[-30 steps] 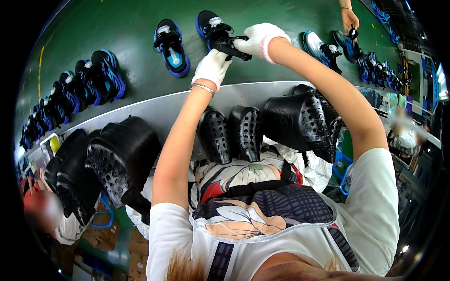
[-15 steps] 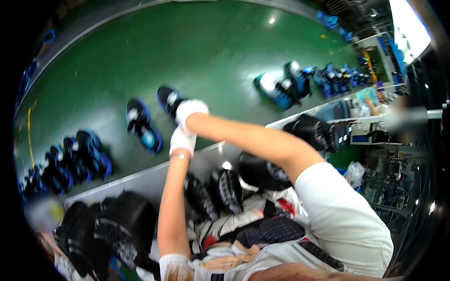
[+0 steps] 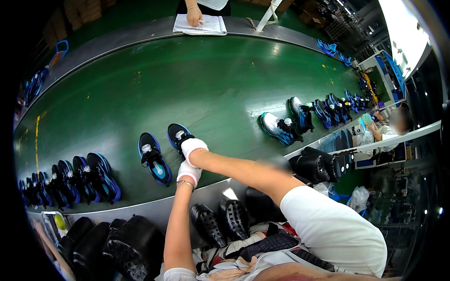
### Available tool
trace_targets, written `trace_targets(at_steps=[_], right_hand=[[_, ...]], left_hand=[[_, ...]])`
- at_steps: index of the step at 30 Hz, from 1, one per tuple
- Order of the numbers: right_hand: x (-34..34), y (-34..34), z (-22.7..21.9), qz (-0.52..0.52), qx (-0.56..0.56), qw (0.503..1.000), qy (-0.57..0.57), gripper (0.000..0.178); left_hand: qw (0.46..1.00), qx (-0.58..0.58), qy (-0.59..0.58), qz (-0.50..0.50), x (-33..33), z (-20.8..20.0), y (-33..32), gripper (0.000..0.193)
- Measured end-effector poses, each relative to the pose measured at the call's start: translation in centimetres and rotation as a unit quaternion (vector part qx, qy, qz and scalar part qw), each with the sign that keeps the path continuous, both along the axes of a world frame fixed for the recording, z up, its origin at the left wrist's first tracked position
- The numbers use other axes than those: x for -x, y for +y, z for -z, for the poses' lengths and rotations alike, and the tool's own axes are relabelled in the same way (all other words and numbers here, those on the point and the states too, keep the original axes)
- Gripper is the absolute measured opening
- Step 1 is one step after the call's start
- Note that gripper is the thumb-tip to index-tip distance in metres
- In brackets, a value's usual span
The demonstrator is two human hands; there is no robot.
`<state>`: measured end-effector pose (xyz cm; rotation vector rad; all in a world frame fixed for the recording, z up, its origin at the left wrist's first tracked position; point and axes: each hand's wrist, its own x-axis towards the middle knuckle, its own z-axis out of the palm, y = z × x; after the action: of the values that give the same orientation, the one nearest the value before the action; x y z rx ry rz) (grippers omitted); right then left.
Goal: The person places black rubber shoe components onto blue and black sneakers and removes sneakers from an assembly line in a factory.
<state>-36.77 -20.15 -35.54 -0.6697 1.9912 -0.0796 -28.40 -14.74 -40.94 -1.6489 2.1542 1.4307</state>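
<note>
A black and blue sports shoe [image 3: 176, 133] lies on the green conveyor belt [image 3: 187, 84], its toe pointing away from me. My right hand [image 3: 192, 145], in a white glove, rests on the shoe's heel end and grips it. My left hand [image 3: 189, 172], also gloved, hovers just below it over the belt's near edge; its fingers are curled under and hidden. A matching shoe [image 3: 153, 159] lies a little to the left, apart from both hands.
Several more shoes stand in a row at the left [image 3: 70, 180] and at the right [image 3: 300, 119]. Black shoe moulds [image 3: 220, 222] sit below the belt's metal rim [image 3: 140, 208]. Another person's hand [image 3: 193, 16] rests on white papers [image 3: 208, 25] across the belt.
The shoe was held up in both hands; it has come down onto the belt next to its mate. My left hand has slid back off it. The view has swung.
</note>
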Motion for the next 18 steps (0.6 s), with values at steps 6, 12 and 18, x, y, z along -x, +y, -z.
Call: trace_targets(at_steps=[6, 12, 18], right_hand=[[-0.2, 0.1, -2.5, -0.059, 0.025, 0.998, -0.017, 0.052], [4.3, 4.8, -10.1, -0.487, 0.117, 0.859, 0.110, 0.034], [15.7, 13.7, -18.6, -0.511, 0.082, 0.850, 0.092, 0.043]], left_hand=[[0.999, 0.003, -0.049, 0.002, 0.0, -1.9, 0.2, 0.038], [0.992, 0.122, 0.002, 0.028, 0.4, -2.3, 0.3, 0.044], [0.947, 0.314, 0.057, 0.024, -4.5, -9.2, 4.4, 0.049]])
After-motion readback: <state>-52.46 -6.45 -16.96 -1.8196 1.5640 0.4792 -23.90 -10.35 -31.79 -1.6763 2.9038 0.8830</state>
